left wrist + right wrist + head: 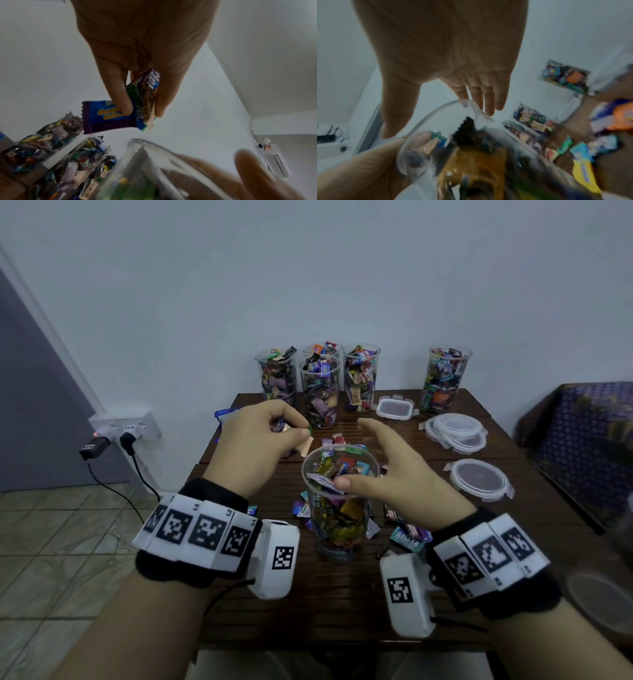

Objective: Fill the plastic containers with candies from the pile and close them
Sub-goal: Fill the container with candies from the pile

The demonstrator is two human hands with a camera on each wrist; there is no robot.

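**Operator:** Both hands are working at the near container (339, 494), correct?

**Inspector:** Correct. Left hand (255, 445) is pinching a small bundle of wrapped candies (135, 106) between thumb and fingers, and is hovering just left of and above the rim. Right hand (394, 474) is spreading wide, fingers straight, thumb lying across the container's mouth and apparently touching the topmost wrappers. It is gripping nothing.

**Operator:** Why is the right hand being held that way?

**Inspector:** Judgement only: it is acting as a guard and a brace. Contents are already heaping above the rim, so an open palm beside the mouth is likely stopping pieces from spilling while the left hand is adding more (the right wrist view is blurred, so actual contact with the rim cannot be confirmed).

**Operator:** Where is the stock?

**Inspector:** Loose candies of the pile (406, 534) are lying on the wooden table (342, 604) around the container's base. Five filled containers (320, 392) are standing upright along the wall edge, all still without lids.

**Operator:** And the lids?

**Inspector:** Round lids (455, 431) are stacking at the right, well apart from the work zone, with one single round lid (479, 479) nearer the right hand, presumably staged for closing. A rectangular lid (395, 407) is lying beside the far containers.

**Operator:** Status?

**Inspector:** Filling is nearing completion; closing is not yet begun.
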